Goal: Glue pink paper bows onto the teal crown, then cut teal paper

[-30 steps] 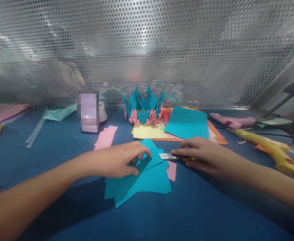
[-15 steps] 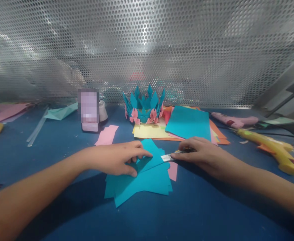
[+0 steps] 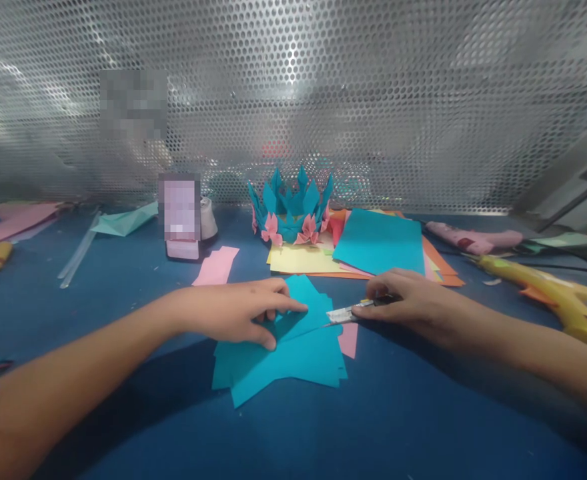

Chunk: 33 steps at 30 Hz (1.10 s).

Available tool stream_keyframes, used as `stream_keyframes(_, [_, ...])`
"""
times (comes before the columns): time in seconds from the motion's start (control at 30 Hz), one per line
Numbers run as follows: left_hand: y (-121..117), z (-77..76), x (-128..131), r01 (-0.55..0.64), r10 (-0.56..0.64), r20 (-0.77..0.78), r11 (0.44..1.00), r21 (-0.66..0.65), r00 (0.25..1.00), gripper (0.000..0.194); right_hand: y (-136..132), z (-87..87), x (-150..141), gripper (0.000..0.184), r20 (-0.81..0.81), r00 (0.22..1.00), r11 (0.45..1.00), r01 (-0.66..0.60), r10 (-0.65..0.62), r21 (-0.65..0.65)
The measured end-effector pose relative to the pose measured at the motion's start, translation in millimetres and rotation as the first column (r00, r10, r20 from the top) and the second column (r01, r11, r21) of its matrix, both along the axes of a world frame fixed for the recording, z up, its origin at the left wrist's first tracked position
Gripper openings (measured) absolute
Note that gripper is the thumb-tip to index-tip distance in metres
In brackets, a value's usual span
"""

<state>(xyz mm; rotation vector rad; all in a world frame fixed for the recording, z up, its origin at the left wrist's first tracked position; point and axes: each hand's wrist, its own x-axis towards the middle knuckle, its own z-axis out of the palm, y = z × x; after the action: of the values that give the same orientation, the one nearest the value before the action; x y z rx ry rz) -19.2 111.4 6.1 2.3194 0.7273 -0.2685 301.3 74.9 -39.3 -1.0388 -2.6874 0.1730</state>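
Several sheets of turquoise paper (image 3: 293, 365) lie stacked and fanned out on the blue tabletop (image 3: 293, 447). My left hand (image 3: 246, 310) rests on the top sheet, index finger stretched and thumb spread, the other fingers curled under. In my right hand (image 3: 403, 300) is a utility knife (image 3: 343, 313), its blade pointing left at the right edge of the top sheet. The palm hides most of the knife's handle. A strip of pink paper (image 3: 348, 340) sticks out from beneath the stack near the blade.
Behind the stack stands a turquoise paper crown (image 3: 291, 207) with pink flowers, beside a pile of coloured sheets (image 3: 381, 240). To the right lie a yellow glue gun (image 3: 548, 293) and a pink one (image 3: 473, 237). A phone (image 3: 181, 217) stands at back left. A perforated metal panel (image 3: 293, 100) rises behind.
My right hand and the knife have slid slightly to the right along the paper. My left hand stays on the sheet. The whole view has shifted a little.
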Motion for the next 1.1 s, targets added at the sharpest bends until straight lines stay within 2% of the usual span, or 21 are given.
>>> stream_keyframes(0.33, [2.8,-3.3,-2.0,0.018,-0.018,-0.006,1.000,-0.017,1.000,0.060,-1.7,0.9,-8.6,0.037,0.058,0.998,1.000,-0.008,0.010,-0.025])
stream_keyframes(0.77, [3.1,-6.8,-6.2,0.052,-0.051,0.008,0.999,-0.009,0.999,0.061,-4.3,-3.4,-14.5,0.029,0.014,0.997,0.993,0.082,-0.081,-0.082])
stream_keyframes(0.93, [4.8,-8.8,-10.4,0.064,-0.063,0.017,0.998,-0.014,0.998,0.060,-5.3,-1.8,-15.1,0.037,0.081,0.997,0.999,0.006,-0.003,-0.037])
stream_keyframes(1.1, [4.5,-7.8,-10.5,0.042,-0.040,0.041,0.998,-0.046,0.998,0.055,-2.2,1.5,-8.3,0.039,0.038,0.999,0.996,-0.028,0.031,-0.087])
